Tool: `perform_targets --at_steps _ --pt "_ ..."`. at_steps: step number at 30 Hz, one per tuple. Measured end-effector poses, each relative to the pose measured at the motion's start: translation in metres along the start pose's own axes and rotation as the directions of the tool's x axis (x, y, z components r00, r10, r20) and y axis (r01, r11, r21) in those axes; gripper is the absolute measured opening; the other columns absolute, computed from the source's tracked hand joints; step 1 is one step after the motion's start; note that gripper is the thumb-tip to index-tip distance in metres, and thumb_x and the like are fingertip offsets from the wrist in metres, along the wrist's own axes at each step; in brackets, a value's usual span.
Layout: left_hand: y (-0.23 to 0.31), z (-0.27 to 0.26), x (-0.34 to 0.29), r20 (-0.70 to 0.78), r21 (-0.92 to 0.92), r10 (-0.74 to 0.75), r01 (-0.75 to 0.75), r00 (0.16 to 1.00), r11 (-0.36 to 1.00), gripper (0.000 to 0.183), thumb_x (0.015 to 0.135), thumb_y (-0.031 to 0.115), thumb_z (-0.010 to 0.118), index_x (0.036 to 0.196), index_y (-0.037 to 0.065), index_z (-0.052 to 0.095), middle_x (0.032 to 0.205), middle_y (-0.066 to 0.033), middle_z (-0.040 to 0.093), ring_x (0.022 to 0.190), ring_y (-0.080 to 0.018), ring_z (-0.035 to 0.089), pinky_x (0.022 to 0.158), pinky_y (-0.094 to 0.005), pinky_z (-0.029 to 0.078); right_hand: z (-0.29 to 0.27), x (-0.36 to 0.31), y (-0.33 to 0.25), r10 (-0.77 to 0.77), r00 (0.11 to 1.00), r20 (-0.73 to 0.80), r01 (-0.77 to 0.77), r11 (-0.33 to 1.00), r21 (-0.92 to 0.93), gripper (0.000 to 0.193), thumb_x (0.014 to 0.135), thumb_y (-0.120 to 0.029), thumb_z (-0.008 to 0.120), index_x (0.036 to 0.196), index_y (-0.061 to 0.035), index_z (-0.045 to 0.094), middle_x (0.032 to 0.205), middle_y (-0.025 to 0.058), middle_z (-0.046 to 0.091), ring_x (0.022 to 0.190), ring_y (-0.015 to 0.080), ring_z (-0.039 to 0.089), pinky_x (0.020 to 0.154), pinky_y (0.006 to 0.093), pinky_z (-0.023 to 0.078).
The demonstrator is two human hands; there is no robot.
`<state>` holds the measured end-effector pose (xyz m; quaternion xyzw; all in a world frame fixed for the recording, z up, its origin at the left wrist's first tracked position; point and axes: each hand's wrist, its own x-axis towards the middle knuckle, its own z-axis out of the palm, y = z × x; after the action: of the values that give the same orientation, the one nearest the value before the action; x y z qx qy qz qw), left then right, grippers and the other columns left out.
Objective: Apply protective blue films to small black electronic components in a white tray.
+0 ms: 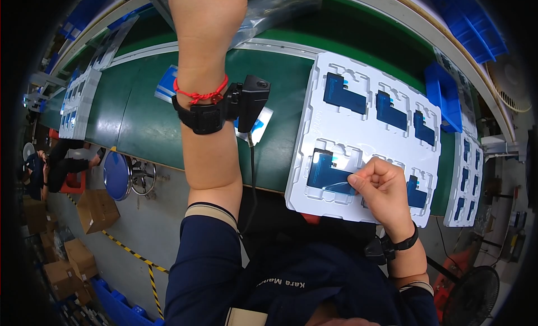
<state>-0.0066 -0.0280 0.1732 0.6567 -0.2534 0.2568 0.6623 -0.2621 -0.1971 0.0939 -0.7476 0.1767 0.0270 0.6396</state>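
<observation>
My left hand (pixel 208 9) reaches far out over the bench, beside a clear plastic bag (pixel 274 15). Its fingers are cut off by the upper edge, so their grip is hidden. Low over a white moulded tray (pixel 302 124), my right hand (pixel 384 186) is closed in a pinch. A thin clear film (pixel 338 187) seems to run from its fingertips across the L-shaped dark blue battery (pixel 322 170) in the tray's near left pocket. Several similar batteries (pixel 343 96) lie in the other pockets; my right hand partly covers the near row.
Green bench (pixel 134 118) runs left to right. Blue-and-white sheets (pixel 255 124) lie behind my left forearm. A blue bin (pixel 443 96) stands right of the tray. More filled trays (pixel 78 104) sit at both ends. A stool (pixel 117 176) and cartons (pixel 96 209) stand on the floor.
</observation>
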Motion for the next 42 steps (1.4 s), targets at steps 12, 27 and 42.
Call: perform_targets --at_steps 12,27,42 --pt "-0.005 -0.001 0.001 0.048 -0.095 -0.024 0.028 0.999 0.995 0.024 0.084 -0.002 0.056 0.108 -0.006 0.061 0.087 -0.0046 0.065 0.069 -0.0046 0.058 0.06 -0.0181 0.047 0.012 -0.005 -0.004 -0.112 0.991 -0.076 0.094 0.972 -0.214 0.013 0.081 0.0 0.065 0.07 0.0004 0.058 0.061 0.0009 0.059 0.055 0.0006 0.05 0.048 0.0175 0.039" --pt "-0.013 0.0 0.001 0.011 -0.012 -0.031 0.031 0.999 0.999 0.024 0.084 -0.001 0.058 0.108 -0.005 0.062 0.088 -0.0042 0.065 0.069 -0.0056 0.059 0.06 -0.0186 0.047 -0.032 -0.024 -0.02 -0.39 0.858 -0.334 0.082 0.747 -0.66 0.04 0.072 -0.005 0.071 0.107 -0.0011 0.055 0.07 0.0039 0.049 0.058 0.0129 0.05 0.051 0.0276 0.041" --pt "-0.024 0.011 -0.003 0.02 0.198 -0.025 0.02 0.999 0.98 0.024 0.082 0.006 0.062 0.104 0.004 0.068 0.066 -0.001 0.063 0.056 -0.0016 0.047 0.052 -0.019 0.037 -0.163 -0.039 0.062 -0.12 0.845 -0.52 -0.083 0.933 -0.351 0.022 0.078 -0.011 0.071 0.091 0.0043 0.062 0.071 0.0013 0.06 0.061 0.0056 0.052 0.053 0.0195 0.04"
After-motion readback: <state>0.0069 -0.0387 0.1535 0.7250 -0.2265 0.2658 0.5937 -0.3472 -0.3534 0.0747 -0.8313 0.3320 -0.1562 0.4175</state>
